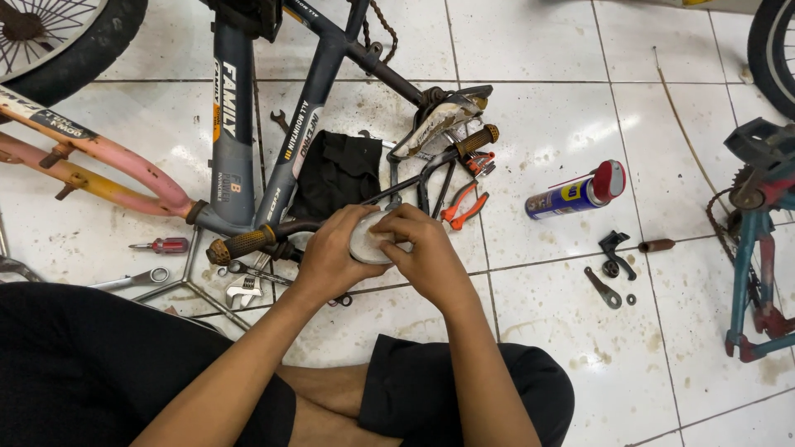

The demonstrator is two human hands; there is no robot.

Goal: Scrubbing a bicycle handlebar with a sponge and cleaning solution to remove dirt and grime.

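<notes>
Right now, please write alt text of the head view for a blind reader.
Left hand and right hand together hold a small round tin above an upturned bike on a tiled floor. Pliers, a spray can and a wrench lie around.

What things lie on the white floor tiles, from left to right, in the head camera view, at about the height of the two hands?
Red-handled screwdriver → left hand → round grey tin, held by both hands → right hand → orange-handled pliers → blue and yellow spray can → small black metal parts → teal bicycle frame.
</notes>
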